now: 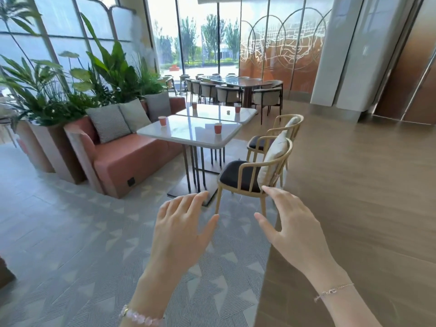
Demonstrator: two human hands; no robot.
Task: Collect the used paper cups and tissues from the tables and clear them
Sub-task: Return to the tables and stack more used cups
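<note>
Left grip [181, 223]: released, fingers spread and relaxed, holding nothing, held out ahead of me above the patterned floor.
Right grip [290, 223]: also released and empty, fingers splayed, fingertips in line with the near chair [238, 175].
Near chair: stands between me and the near desk [188, 135], with a cushion leaning on its back.
Near desk: two orange paper cups stand upright, the sofa-side cup [162, 120] and the chair-side cup [218, 128].
Far desk [212, 113]: set against the near one; it carries the back-left cup [194, 105] and the back-right cup [237, 108].
Tissues: none I can make out from here.
Step in hand: the approach, I judge. Nothing is collected, and all cups are well apart from my grips.
Next move: walk up beside the chair and take the chair-side cup upright, in case dregs remain.
</note>
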